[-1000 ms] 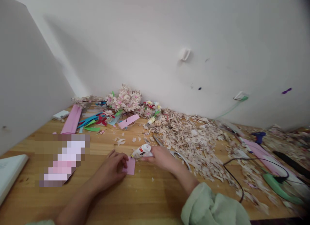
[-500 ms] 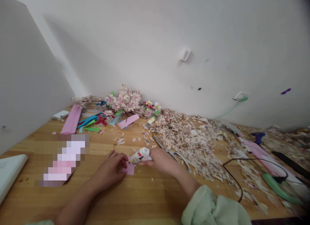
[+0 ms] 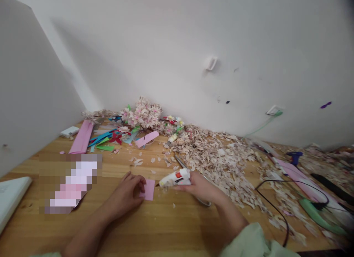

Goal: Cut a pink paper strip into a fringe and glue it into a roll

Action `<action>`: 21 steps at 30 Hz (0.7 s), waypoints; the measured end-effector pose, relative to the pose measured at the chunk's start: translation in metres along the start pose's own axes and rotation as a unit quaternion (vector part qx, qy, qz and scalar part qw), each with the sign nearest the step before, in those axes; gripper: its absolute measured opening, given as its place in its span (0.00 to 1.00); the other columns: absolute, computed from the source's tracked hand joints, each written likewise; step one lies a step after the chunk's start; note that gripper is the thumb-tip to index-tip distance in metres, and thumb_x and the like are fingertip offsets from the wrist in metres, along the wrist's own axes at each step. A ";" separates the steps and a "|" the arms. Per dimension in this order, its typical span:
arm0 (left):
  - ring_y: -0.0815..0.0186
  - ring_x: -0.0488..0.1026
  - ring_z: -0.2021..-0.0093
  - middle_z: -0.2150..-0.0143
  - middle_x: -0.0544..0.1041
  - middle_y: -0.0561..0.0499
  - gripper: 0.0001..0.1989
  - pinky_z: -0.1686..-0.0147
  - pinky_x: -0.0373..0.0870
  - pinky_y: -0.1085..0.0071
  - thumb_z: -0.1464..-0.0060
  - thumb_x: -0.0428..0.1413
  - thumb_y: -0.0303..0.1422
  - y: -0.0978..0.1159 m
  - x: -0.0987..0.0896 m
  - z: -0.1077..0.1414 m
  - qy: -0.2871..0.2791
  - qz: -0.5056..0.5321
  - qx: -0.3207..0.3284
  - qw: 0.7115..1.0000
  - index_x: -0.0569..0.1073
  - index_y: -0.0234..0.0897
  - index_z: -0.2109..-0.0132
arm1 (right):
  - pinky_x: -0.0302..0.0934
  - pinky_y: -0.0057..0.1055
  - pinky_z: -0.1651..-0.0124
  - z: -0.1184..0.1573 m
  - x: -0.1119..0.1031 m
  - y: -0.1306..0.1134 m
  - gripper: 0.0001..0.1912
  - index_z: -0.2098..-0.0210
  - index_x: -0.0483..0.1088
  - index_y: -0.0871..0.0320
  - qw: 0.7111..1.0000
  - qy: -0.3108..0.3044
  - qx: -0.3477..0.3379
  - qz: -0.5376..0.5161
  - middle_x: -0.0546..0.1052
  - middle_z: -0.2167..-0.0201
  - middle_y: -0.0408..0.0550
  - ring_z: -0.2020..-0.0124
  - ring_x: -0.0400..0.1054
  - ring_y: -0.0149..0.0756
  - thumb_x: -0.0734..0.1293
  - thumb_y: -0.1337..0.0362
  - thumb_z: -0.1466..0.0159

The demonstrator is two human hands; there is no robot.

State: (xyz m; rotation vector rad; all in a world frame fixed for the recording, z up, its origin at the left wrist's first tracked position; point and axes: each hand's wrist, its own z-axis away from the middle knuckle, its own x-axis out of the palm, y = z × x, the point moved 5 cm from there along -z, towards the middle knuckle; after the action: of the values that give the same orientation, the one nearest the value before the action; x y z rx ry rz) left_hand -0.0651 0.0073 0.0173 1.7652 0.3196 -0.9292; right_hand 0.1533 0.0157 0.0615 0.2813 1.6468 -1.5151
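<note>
Between the bent fingers of my left hand [image 3: 129, 192] is a small pink piece of paper [image 3: 149, 190], its free part showing just right of the fingertips. My right hand [image 3: 200, 185] is closed around a white glue bottle [image 3: 175, 177] with red and black print. The bottle lies on its side in the grip, its narrow tip pointing left, a little to the right of the paper and apart from it. Behind the right hand lie metal scissors [image 3: 181, 162], partly covered by the hand and bottle.
Dry, pale petal-like scraps [image 3: 218, 150] spread over the right half of the wooden table [image 3: 132, 231]. Artificial flowers [image 3: 145, 113] and coloured paper strips [image 3: 103, 137] lie at the back. A black cord [image 3: 272, 181], a green tool [image 3: 318, 216] and a blue glue gun [image 3: 294, 156] are on the right.
My right hand has moved right with the glue bottle, and its tip is now off the pink paper. The left hand stays in place, holding the paper.
</note>
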 end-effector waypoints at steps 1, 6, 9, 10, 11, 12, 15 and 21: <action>0.60 0.70 0.61 0.67 0.76 0.54 0.12 0.44 0.50 0.51 0.58 0.53 0.27 -0.001 0.000 0.000 -0.002 0.001 0.001 1.000 0.66 0.42 0.62 | 0.62 0.31 0.62 0.003 -0.003 0.007 0.15 0.63 0.73 0.56 1.000 0.015 0.007 -0.025 0.78 0.67 0.43 0.66 0.70 0.39 0.67 0.54 0.45; 0.62 0.70 0.61 0.68 0.76 0.55 0.13 0.42 0.46 0.51 0.58 0.53 0.26 -0.004 0.003 0.000 -0.003 0.003 0.006 1.000 0.66 0.42 0.62 | 0.62 0.35 0.61 0.017 -0.018 0.050 0.18 0.65 0.72 0.60 0.988 0.125 0.049 -0.082 0.78 0.68 0.47 0.66 0.70 0.42 0.65 0.51 0.46; 0.61 0.70 0.60 0.67 0.76 0.54 0.12 0.45 0.53 0.52 0.58 0.53 0.27 -0.004 0.002 0.000 0.002 0.004 0.005 1.000 0.66 0.42 0.62 | 0.63 0.37 0.60 0.022 -0.018 0.074 0.20 0.64 0.71 0.60 0.978 0.170 0.077 -0.098 0.78 0.66 0.50 0.65 0.70 0.44 0.65 0.50 0.47; 0.60 0.70 0.60 0.67 0.76 0.54 0.11 0.47 0.55 0.53 0.57 0.53 0.27 -0.004 0.002 0.000 0.003 0.004 0.004 1.000 0.66 0.42 0.63 | 0.63 0.38 0.61 0.023 -0.017 0.081 0.20 0.65 0.71 0.60 0.975 0.181 0.089 -0.094 0.78 0.67 0.51 0.65 0.70 0.45 0.65 0.49 0.47; 0.60 0.70 0.60 0.67 0.76 0.54 0.11 0.48 0.57 0.54 0.57 0.53 0.27 -0.004 0.002 0.000 0.002 0.003 0.003 1.000 0.66 0.42 0.63 | 0.63 0.38 0.62 0.024 -0.014 0.085 0.21 0.65 0.71 0.61 0.973 0.190 0.097 -0.085 0.78 0.68 0.51 0.66 0.70 0.45 0.65 0.49 0.47; 0.60 0.70 0.60 0.67 0.75 0.54 0.11 0.49 0.58 0.54 0.57 0.53 0.28 -0.004 0.002 0.000 0.001 0.003 0.003 1.000 0.66 0.42 0.63 | 0.63 0.38 0.63 0.024 -0.012 0.088 0.21 0.66 0.71 0.61 0.972 0.196 0.101 -0.075 0.78 0.68 0.52 0.67 0.70 0.45 0.65 0.49 0.47; 0.60 0.70 0.60 0.67 0.75 0.53 0.11 0.51 0.59 0.55 0.57 0.53 0.27 -0.002 0.002 0.000 0.001 -0.004 0.009 1.000 0.66 0.42 0.63 | 0.63 0.39 0.62 0.022 -0.003 0.088 0.21 0.65 0.72 0.61 0.972 0.212 0.094 -0.045 0.77 0.68 0.52 0.66 0.70 0.46 0.65 0.49 0.47; 0.61 0.69 0.60 0.66 0.75 0.53 0.10 0.51 0.59 0.55 0.57 0.52 0.26 0.001 0.002 0.000 0.000 -0.010 0.002 1.000 0.65 0.42 0.64 | 0.61 0.41 0.57 0.018 0.003 0.090 0.20 0.62 0.71 0.59 0.963 0.254 0.082 0.044 0.75 0.64 0.52 0.61 0.67 0.47 0.64 0.50 0.46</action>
State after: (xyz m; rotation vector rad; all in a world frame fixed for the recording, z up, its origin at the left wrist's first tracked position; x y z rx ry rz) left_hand -0.0634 0.0069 0.0166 1.7687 0.3360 -0.9456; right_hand 0.2190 0.0201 -0.0025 0.8835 1.8639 -1.5983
